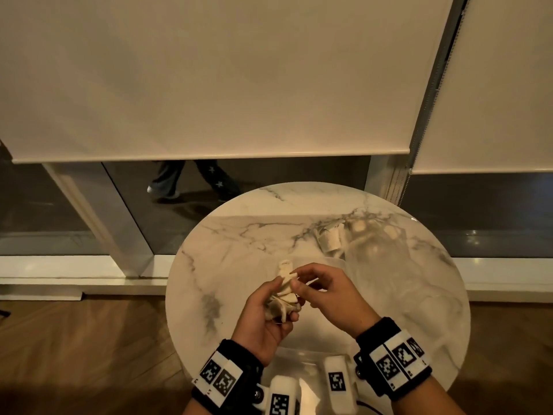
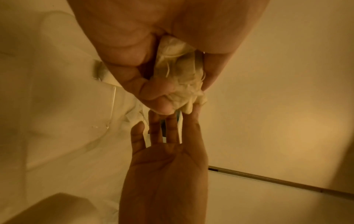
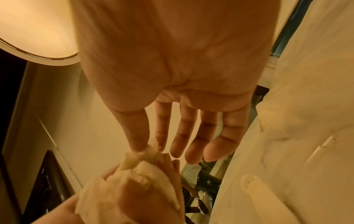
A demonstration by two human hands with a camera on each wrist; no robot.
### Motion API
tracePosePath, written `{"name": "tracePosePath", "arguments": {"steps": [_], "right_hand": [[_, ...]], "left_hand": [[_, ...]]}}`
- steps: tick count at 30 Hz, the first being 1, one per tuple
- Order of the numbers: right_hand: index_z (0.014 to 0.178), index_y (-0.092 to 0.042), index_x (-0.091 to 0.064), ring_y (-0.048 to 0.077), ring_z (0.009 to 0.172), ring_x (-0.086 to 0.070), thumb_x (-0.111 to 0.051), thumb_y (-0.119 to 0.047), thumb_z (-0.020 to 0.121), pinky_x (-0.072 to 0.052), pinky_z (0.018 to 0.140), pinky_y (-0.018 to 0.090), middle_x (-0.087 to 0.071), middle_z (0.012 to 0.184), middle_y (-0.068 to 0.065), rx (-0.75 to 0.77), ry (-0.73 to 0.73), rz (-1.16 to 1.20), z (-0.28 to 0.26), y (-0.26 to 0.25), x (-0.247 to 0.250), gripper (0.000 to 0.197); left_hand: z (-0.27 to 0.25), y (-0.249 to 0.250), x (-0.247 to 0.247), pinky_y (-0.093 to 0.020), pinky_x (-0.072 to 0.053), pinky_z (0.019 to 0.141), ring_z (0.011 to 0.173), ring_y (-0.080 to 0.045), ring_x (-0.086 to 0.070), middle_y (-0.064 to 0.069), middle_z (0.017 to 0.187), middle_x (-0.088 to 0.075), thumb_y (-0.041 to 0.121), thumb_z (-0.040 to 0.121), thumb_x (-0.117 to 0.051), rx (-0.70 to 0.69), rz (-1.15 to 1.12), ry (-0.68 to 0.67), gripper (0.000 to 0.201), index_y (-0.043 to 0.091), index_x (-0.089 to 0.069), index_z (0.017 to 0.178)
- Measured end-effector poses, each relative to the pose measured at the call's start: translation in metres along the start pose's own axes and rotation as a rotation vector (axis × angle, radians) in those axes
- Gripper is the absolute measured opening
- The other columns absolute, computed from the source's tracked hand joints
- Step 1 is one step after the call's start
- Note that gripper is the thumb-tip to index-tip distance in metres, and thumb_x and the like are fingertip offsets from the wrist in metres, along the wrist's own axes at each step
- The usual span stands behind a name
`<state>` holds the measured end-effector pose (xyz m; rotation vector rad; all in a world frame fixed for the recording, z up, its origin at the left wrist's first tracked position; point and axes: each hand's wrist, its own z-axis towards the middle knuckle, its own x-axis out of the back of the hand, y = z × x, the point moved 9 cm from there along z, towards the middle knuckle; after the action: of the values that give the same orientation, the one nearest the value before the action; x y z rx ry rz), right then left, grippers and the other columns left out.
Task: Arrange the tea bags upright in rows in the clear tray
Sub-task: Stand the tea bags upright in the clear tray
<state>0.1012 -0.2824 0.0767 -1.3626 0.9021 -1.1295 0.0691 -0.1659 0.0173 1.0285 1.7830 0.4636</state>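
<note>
My left hand (image 1: 276, 307) grips a crumpled bunch of pale tea bags (image 1: 284, 295) above the round marble table (image 1: 239, 235). My right hand (image 1: 294, 280) pinches the top tea bag of that bunch between thumb and forefinger, the other fingers spread. The left wrist view shows the bunch (image 2: 180, 78) in my curled fingers with the right hand (image 2: 189, 112) touching its tip. In the right wrist view the thumb (image 3: 138, 144) meets the bunch (image 3: 138, 174). The clear tray (image 1: 336, 260) lies under my hands; its contents are hard to make out.
A clear plastic bag (image 1: 368, 238) holding more tea bags lies at the table's back right. Roller blinds (image 1: 209, 85) hang over the window behind. A person's legs (image 1: 191, 181) show in the glass. Wood floor (image 1: 74, 354) surrounds the table.
</note>
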Motion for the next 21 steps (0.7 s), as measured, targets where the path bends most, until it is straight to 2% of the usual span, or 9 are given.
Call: {"name": "tracePosePath", "arguments": {"steps": [2, 4, 9, 16, 21], "right_hand": [[0.097, -0.01, -0.073, 0.012, 0.066, -0.064, -0.072, -0.011, 0.089, -0.047, 0.059, 0.018, -0.071, 0.083, 0.004, 0.003, 0.019, 0.02, -0.002, -0.001, 0.006, 0.007], [0.095, -0.013, -0.074, 0.014, 0.069, -0.062, -0.071, -0.011, 0.089, -0.049, 0.059, 0.023, -0.071, 0.087, 0.007, -0.016, 0.024, 0.025, -0.003, 0.0, 0.009, 0.007], [0.091, -0.012, -0.073, 0.01, 0.073, -0.065, -0.071, -0.009, 0.089, -0.05, 0.059, 0.025, -0.072, 0.084, 0.0, -0.023, 0.074, 0.069, -0.005, 0.0, 0.014, 0.004], [0.089, -0.005, -0.068, 0.024, 0.077, -0.067, -0.068, -0.006, 0.09, -0.053, 0.066, 0.038, -0.071, 0.086, 0.013, -0.108, 0.171, 0.34, -0.006, 0.009, 0.02, 0.001], [0.093, -0.005, -0.062, 0.032, 0.078, -0.068, -0.062, -0.008, 0.095, -0.054, 0.065, 0.037, -0.071, 0.089, 0.021, -0.171, 0.213, 0.486, -0.005, 0.014, 0.018, 0.004]], "left_hand": [[-0.003, -0.002, -0.004, -0.021, -0.041, 0.043, 0.056, -0.02, -0.053, -0.018, 0.083, -0.064, 0.035, 0.085, -0.063, 0.003, 0.025, -0.01, 0.04, 0.003, -0.071, 0.107], [-0.004, -0.003, -0.007, -0.021, -0.042, 0.043, 0.055, -0.021, -0.053, -0.019, 0.082, -0.064, 0.036, 0.086, -0.063, 0.005, 0.043, -0.012, 0.04, 0.003, -0.07, 0.107], [-0.007, -0.006, -0.011, -0.022, -0.041, 0.042, 0.054, -0.021, -0.053, -0.018, 0.079, -0.064, 0.037, 0.086, -0.063, 0.012, 0.095, -0.009, 0.037, 0.005, -0.068, 0.104], [-0.006, -0.005, -0.003, -0.022, -0.043, 0.045, 0.056, -0.02, -0.054, -0.017, 0.085, -0.065, 0.039, 0.081, -0.068, 0.003, 0.062, 0.02, 0.052, 0.0, -0.068, 0.115], [-0.004, -0.005, 0.005, -0.021, -0.042, 0.045, 0.056, -0.019, -0.054, -0.015, 0.084, -0.066, 0.034, 0.081, -0.067, 0.007, 0.047, 0.046, 0.044, 0.003, -0.068, 0.111]]}}
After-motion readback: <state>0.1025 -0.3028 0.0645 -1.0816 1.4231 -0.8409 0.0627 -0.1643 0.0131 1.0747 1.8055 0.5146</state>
